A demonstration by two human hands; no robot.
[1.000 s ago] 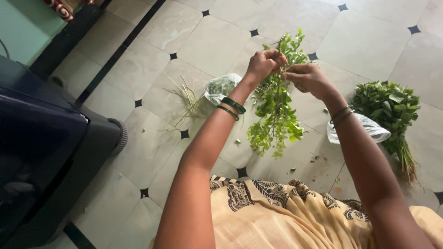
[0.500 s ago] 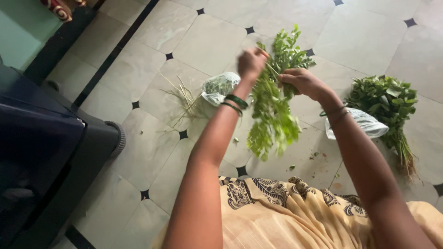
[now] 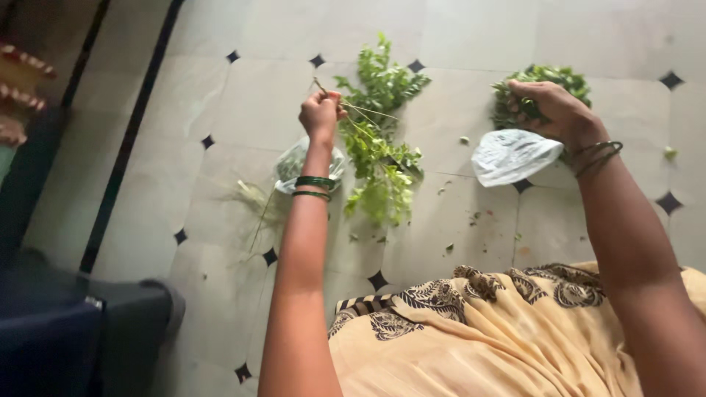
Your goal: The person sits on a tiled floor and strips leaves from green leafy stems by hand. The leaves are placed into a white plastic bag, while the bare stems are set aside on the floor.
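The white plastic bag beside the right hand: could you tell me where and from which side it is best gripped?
Grip the white plastic bag at its crumpled upper edge, coming from above on the side of the right hand. It lies flat on the tiled floor, so only raised folds offer purchase.

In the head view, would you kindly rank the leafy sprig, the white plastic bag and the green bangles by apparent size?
1. leafy sprig, held up nearer the camera, so its lead is unsure
2. white plastic bag
3. green bangles

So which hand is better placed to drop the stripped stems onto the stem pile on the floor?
Probably left. The left hand already pinches the bare stems, and the stem pile lies on its side. The right hand is on the leafy bunch, far across.
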